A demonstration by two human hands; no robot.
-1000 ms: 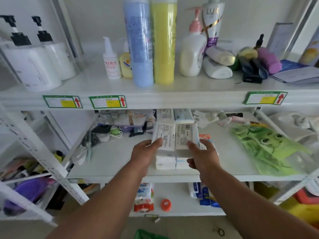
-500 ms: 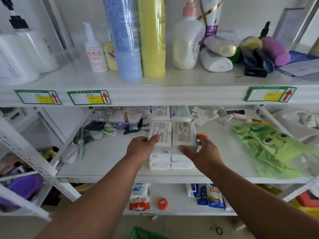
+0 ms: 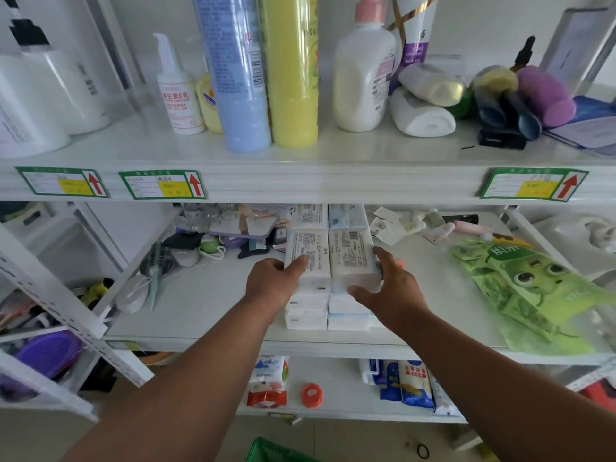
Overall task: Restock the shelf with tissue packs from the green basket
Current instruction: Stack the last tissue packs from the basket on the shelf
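Hands meet on the middle shelf point(image 3: 206, 305), where tissue packs point(image 3: 330, 261) stand in two short stacks side by side. The left hand point(image 3: 271, 281) grips the top left pack, thumb lying over its printed face; the right hand point(image 3: 388, 288) cups the top right pack, fingers point(image 3: 383, 258) spread along its far side and thumb curled at the near corner. More packs sit directly behind, against the back of the shelf.

Risk lies in the stacks themselves: the soft wrapped packs look slippery, and an uneven push from either hand could slide the top pair off the ones beneath, or nudge the front row toward the shelf's lip. A shove to the right could also crowd the green frog-print bag point(image 3: 530, 295) lying nearby.

Only a corner of the green basket point(image 3: 266, 451) shows at the bottom edge, on the floor below; its contents cannot be seen. The shelf above carries tall blue point(image 3: 233, 71) and yellow point(image 3: 293, 71) bottles.
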